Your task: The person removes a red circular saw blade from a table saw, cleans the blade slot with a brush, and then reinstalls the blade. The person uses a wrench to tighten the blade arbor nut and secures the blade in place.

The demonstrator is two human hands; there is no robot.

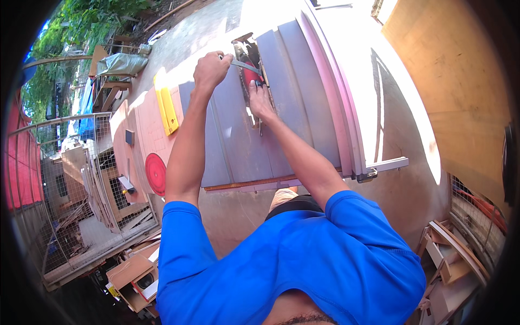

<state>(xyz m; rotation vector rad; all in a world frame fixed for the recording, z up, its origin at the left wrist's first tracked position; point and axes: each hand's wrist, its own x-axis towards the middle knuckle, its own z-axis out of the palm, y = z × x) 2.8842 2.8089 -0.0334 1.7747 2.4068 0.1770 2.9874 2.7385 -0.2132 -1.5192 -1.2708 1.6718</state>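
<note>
A grey table saw [233, 135] stands in front of me, with a long slot in its top laid bare. Inside the slot a red saw blade [248, 76] shows edge-on. My left hand [212, 69], up and left of the slot, is closed round the end of a metal wrench [244, 64]. The wrench reaches across the slot to the blade's right side; its far end is hard to make out. At the blade's near end my right hand [261, 103] has its fingers and thumb on the red blade, the fingertips partly hidden in the slot.
A long yellow piece [167, 105] and a red disc [155, 172] lie on the wooden top left of the saw. A pink and white rail [336, 92] runs along the saw's right side. Wood offcuts [100, 189] stand behind wire mesh at left; a plywood panel [449, 70] rises at right.
</note>
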